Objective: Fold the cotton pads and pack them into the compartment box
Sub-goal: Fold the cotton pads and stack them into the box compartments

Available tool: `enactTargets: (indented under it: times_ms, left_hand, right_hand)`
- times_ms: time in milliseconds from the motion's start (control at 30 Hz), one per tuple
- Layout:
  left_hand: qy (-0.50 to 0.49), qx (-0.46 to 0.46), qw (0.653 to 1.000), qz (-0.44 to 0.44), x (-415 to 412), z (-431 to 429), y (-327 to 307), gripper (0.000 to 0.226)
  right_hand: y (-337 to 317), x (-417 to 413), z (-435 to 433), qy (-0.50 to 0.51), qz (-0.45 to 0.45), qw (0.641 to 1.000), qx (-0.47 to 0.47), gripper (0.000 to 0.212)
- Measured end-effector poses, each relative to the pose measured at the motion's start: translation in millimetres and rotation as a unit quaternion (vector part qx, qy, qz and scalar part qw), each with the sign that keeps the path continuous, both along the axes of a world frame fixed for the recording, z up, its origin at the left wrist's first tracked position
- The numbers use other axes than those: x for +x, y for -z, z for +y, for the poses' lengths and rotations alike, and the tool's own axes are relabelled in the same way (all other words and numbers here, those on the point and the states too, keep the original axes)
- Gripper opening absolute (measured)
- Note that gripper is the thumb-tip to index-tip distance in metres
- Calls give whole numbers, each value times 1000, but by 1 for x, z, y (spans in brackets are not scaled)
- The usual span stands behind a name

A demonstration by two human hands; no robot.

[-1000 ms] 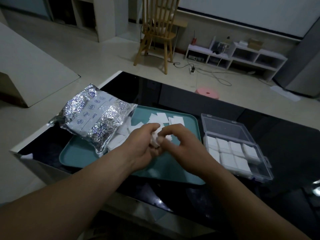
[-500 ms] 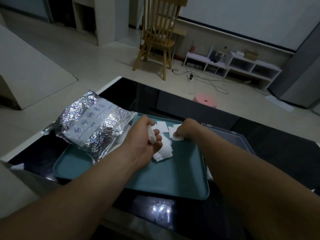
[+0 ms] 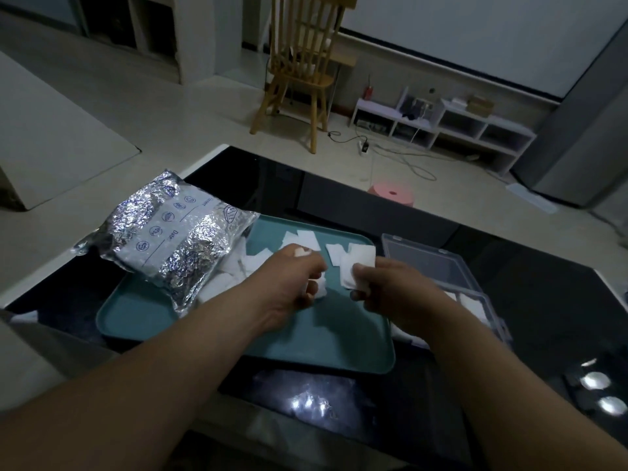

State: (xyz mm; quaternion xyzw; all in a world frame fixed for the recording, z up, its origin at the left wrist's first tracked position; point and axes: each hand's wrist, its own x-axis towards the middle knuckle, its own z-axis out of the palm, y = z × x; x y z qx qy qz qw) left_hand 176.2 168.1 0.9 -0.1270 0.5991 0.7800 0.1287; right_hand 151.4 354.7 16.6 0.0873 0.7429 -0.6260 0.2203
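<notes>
A crinkled silver foil bag (image 3: 173,239) is lying half on the left end of a teal tray (image 3: 339,345). Its white panel is showing the word "Date" beside a row of small round blue icons, whose finer print is too small to read. Over the middle of the tray the two hands are hovering close together without touching. The left hand (image 3: 292,283) is curling its fingers round a folded cotton pad (image 3: 319,288), and the right hand (image 3: 384,287) is pinching the lower edge of a flat cotton pad (image 3: 356,266) between thumb and fingers. More loose pads (image 3: 302,237) are lying on the tray just beyond the hands. The clear compartment box (image 3: 441,263) is sitting open on the dark glossy surface (image 3: 543,300) just right of the tray, with white pads (image 3: 472,304) showing in its near compartments behind the right forearm.
</notes>
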Motion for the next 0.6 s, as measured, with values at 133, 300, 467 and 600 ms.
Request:
enactTargets:
  times_ms: [133, 300, 467, 600]
  left_hand:
    - [82, -103, 991, 34, 15, 5, 11, 15]
    - [91, -180, 976, 81, 13, 2, 16, 30]
    - [96, -297, 942, 120, 12, -1, 20, 32]
    - [93, -298, 942, 122, 13, -2, 17, 29]
  right_hand:
    - [8, 22, -10, -2, -20, 997, -69, 29]
    - [9, 24, -11, 30, -20, 999, -7, 36]
    - [5, 25, -9, 46, 35, 998, 1, 26]
    - [0, 22, -6, 65, 82, 994, 14, 30]
